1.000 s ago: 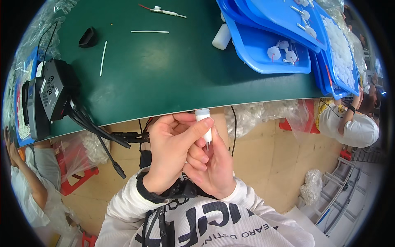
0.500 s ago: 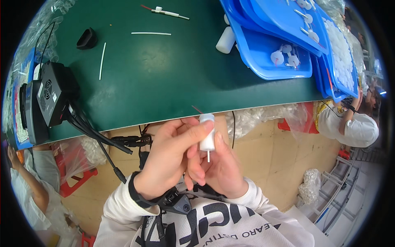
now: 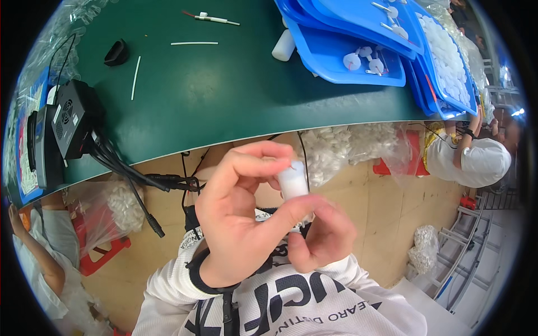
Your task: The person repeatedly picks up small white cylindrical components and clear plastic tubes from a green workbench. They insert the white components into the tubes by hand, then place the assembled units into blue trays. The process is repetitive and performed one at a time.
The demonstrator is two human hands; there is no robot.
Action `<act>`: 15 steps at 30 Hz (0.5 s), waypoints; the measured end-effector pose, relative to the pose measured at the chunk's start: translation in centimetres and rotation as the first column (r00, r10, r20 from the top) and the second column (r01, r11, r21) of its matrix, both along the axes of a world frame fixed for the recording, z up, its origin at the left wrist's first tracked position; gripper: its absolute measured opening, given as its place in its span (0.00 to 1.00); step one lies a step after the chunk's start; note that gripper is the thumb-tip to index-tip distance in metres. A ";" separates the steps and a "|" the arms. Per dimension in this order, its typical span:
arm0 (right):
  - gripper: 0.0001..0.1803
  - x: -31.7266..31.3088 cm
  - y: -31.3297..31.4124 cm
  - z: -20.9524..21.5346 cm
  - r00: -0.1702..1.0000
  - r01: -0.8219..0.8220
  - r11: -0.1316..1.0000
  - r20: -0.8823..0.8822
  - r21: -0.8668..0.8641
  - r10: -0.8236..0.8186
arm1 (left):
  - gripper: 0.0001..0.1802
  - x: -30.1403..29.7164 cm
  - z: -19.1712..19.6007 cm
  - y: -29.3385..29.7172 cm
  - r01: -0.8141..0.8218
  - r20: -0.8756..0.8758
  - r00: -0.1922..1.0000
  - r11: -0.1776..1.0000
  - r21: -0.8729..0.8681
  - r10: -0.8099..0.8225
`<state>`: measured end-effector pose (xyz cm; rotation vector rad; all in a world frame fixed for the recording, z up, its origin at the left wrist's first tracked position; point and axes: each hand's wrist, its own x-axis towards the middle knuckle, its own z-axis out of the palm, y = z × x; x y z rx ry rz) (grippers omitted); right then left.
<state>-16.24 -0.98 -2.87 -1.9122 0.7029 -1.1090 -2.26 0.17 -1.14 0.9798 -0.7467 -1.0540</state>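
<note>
Over my lap, just off the table's near edge, is a small white plastic cylinder [image 3: 293,183] with a translucent end, tilted upward. My left hand [image 3: 235,215] is closed on it, its fingers curled at the translucent end and its thumb across the lower part. Close against that thumb, my right hand [image 3: 328,232] has its fingers bent together at the cylinder's lower end; motion smears it slightly, and what its fingertips grip is hidden. The thin white tube at the cylinder's bottom cannot be seen now.
Stacked blue trays [image 3: 347,47] hold white round parts with short tubes. On the green table [image 3: 207,101] are a white cylinder [image 3: 283,45], thin white tubes [image 3: 194,43], a black cap-like piece [image 3: 116,52] and a black fan-vented device [image 3: 78,117] with cables. Co-workers sit at both sides.
The cylinder has tipped and moved slightly right and up. My left fingers have shifted to its translucent end, its thumb lower down. My right hand has curled in. The view has shifted a little.
</note>
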 end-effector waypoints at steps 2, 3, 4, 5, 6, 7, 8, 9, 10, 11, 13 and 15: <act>0.26 0.5 0.7 -0.5 0.989 0.147 0.989 0.030 0.006 -0.147 | 0.21 -0.4 -0.3 -0.2 -0.024 0.114 0.993 0.999 -0.034 0.028; 0.25 0.8 1.1 -0.8 0.974 0.221 0.975 0.047 0.012 -0.221 | 0.21 -0.6 -0.5 -0.2 -0.034 0.172 0.984 0.998 -0.051 0.042; 0.24 0.9 1.4 -1.0 0.967 0.243 0.970 0.077 0.022 -0.244 | 0.21 -0.9 -0.6 -0.1 -0.044 0.181 0.982 0.998 -0.051 0.052; 0.23 0.9 1.6 -1.2 0.958 0.266 0.963 0.106 0.032 -0.268 | 0.21 -1.1 -0.7 0.0 -0.053 0.190 0.980 0.997 -0.051 0.062; 0.21 1.0 1.7 -1.4 0.947 0.289 0.956 0.135 0.043 -0.292 | 0.21 -1.3 -0.8 0.0 -0.061 0.199 0.978 0.997 -0.052 0.070; 0.20 1.0 1.9 -1.6 0.939 0.304 0.950 0.146 0.065 -0.310 | 0.20 -1.5 -0.8 0.0 -0.073 0.181 0.980 0.996 -0.045 0.080; 0.19 1.1 2.1 -1.9 0.931 0.319 0.944 0.158 0.088 -0.329 | 0.20 -1.8 -0.8 0.1 -0.084 0.164 0.982 0.996 -0.038 0.089; 0.18 1.1 2.2 -2.0 0.922 0.331 0.937 0.171 0.111 -0.346 | 0.20 -2.0 -0.8 0.1 -0.096 0.147 0.984 0.995 -0.031 0.100; 0.17 1.0 2.3 -2.0 0.919 0.335 0.934 0.174 0.123 -0.352 | 0.20 -2.2 -0.9 0.2 -0.093 0.142 0.985 0.995 -0.021 0.095; 0.16 0.9 2.4 -2.0 0.916 0.338 0.931 0.178 0.135 -0.359 | 0.20 -2.4 -1.1 0.4 -0.090 0.136 0.987 0.996 -0.012 0.091; 0.15 0.7 2.3 -2.1 0.912 0.343 0.928 0.186 0.146 -0.366 | 0.20 -2.6 -1.0 0.3 -0.092 0.094 0.991 0.996 0.012 0.090; 0.15 0.6 1.9 -2.0 0.909 0.342 0.928 0.196 0.148 -0.366 | 0.21 -3.0 -0.8 -0.1 -0.103 0.025 0.994 0.994 0.044 0.102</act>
